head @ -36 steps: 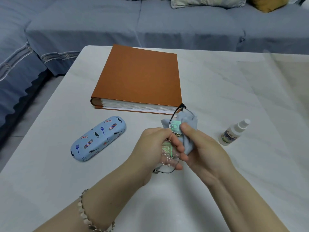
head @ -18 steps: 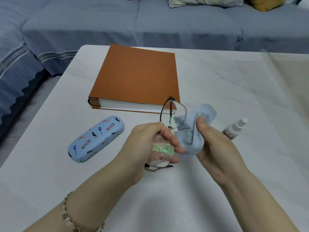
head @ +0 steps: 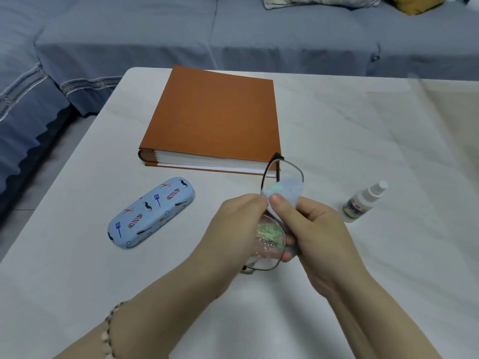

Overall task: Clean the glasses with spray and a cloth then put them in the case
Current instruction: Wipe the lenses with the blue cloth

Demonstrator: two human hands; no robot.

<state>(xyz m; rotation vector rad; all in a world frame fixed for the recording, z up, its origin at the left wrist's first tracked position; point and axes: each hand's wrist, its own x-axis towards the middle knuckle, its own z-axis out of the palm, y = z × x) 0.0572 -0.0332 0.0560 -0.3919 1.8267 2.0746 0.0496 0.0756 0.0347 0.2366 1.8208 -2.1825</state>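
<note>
**Head view: thin-rimmed glasses pinched in soft cloth**

Left hand [head: 233, 229] grips the wire-framed glasses [head: 274, 216] above the pale table [head: 77, 281], droplets beading the near lens. Right hand [head: 311, 229] presses a soft blue cloth [head: 290, 190] against the far lens. A rounded, patterned case [head: 151, 212] lies shut at left; a small plastic spray bottle [head: 363, 200] lies at right.

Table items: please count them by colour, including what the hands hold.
Blue: 2, the case and the cloth
Orange: 1, the album
White: 1, the spray bottle
Dark-framed: 1, the glasses
Total: 5
</note>
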